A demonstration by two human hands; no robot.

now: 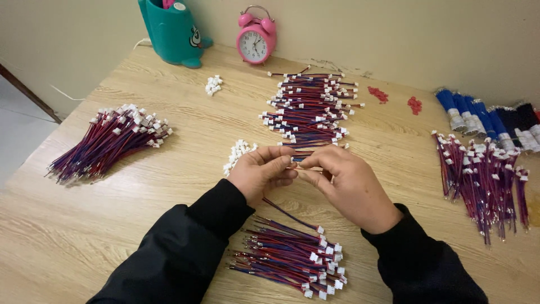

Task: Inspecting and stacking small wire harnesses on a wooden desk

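Pale wooden tabletop (pixel 185 129) against a cream wall, spread with bundles of red-and-blue wire leads

Both hands meet at the middle: the left hand (pixel 261 171) pinches one thin red-and-blue wire lead (pixel 288 214) between thumb and fingers, grip closed tight on it, while the right hand (pixel 349 183) nips its upper end, fingers closed too, just before the big stack of white-plugged leads (pixel 312 107). The lead's tail trails down toward the loose heap of leads (pixel 292 259) near the sleeves. A small pile of white plastic plugs (pixel 237 153) lies just beside the left hand. Seemingly a plug is being seated on the wire end; that calls for a straight, steady push
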